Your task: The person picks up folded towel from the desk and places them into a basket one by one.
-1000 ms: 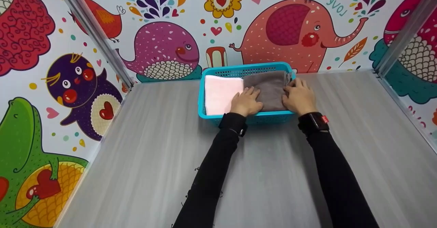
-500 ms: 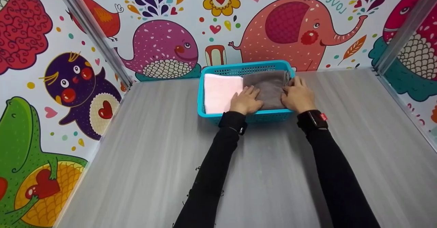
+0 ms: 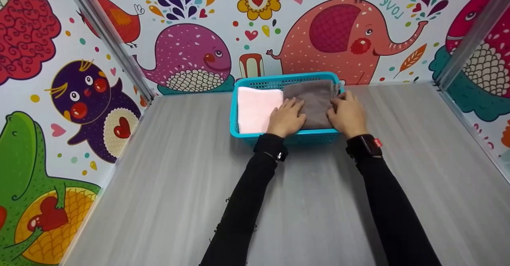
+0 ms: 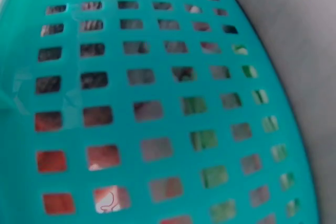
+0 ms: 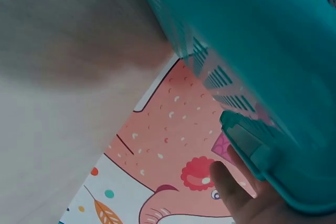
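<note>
Between both hands, a folded grey towel [image 3: 314,102] is lying in the teal basket [image 3: 255,136]; left hand [image 3: 286,118] and right hand [image 3: 347,114], fingers spread flat, are pressing its sides, seemingly seating it beside the pink towel [image 3: 257,108].

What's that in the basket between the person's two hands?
A folded grey towel lies between the left hand and the right hand, both resting on it inside the teal basket. The head view shows this.

We saw bright, even light overhead, soft shadows under the sleeves, a sharp head view, both wrist views blurred, close, out of focus.
</note>
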`<act>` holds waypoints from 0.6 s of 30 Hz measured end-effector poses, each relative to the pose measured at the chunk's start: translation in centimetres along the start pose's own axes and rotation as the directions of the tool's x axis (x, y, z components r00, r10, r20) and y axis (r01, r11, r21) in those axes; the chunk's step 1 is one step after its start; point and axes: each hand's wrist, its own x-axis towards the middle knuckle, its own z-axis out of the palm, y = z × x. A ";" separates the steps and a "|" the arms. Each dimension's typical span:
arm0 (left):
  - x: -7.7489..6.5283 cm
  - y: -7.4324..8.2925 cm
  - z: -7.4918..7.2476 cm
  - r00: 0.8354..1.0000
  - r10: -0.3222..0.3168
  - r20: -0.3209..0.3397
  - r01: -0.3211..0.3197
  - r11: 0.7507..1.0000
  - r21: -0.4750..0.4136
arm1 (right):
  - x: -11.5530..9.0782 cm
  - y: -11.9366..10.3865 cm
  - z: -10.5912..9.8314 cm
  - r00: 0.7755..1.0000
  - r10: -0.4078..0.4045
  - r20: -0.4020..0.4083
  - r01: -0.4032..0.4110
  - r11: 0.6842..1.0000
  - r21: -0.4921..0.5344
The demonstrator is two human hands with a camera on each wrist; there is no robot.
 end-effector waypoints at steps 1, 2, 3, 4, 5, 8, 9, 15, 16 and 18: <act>0.0 0.1 0.0 1.000 0.008 -0.017 -0.008 1.000 -0.011 | 0.0 0.1 0.0 1.000 0.008 -0.025 -0.008 1.000 0.018; 0.0 0.1 0.0 0.999 0.016 -0.036 -0.016 1.000 -0.018 | 0.0 0.2 0.1 0.999 0.014 -0.047 -0.013 0.999 0.035; 0.0 0.1 -0.1 0.998 0.026 -0.055 -0.027 0.999 -0.020 | 0.0 0.3 0.1 0.998 0.017 -0.068 -0.014 0.999 0.049; 0.0 0.1 -0.1 0.997 0.036 -0.075 -0.037 0.999 -0.014 | 0.1 0.4 0.1 0.997 0.019 -0.080 -0.014 0.998 0.062; -0.1 0.1 -0.2 0.995 0.044 -0.093 -0.045 0.999 -0.010 | 0.1 0.4 0.2 0.996 0.018 -0.088 -0.011 0.997 0.071; -0.5 -0.1 -0.6 0.989 0.068 -0.134 -0.068 0.998 0.004 | 0.2 0.5 0.1 0.995 -0.001 -0.095 0.009 0.996 0.084; -0.6 -0.2 -0.8 0.987 0.077 -0.141 -0.077 0.997 0.009 | 0.3 0.6 -0.1 0.995 -0.008 -0.096 0.016 0.996 0.084; -1.7 -1.6 -4.1 0.976 0.117 -0.181 -0.090 0.984 0.152 | 0.1 1.8 -3.2 0.999 -0.021 -0.035 0.022 0.999 0.050; -1.9 -1.9 -4.8 0.973 0.121 -0.194 -0.085 0.979 0.187 | 0.1 2.1 -4.0 1.000 -0.018 -0.011 0.018 0.999 0.039; -2.4 -2.7 -6.2 0.967 0.127 -0.222 -0.070 0.967 0.245 | -0.1 2.8 -5.4 0.999 -0.008 0.034 0.007 1.000 0.010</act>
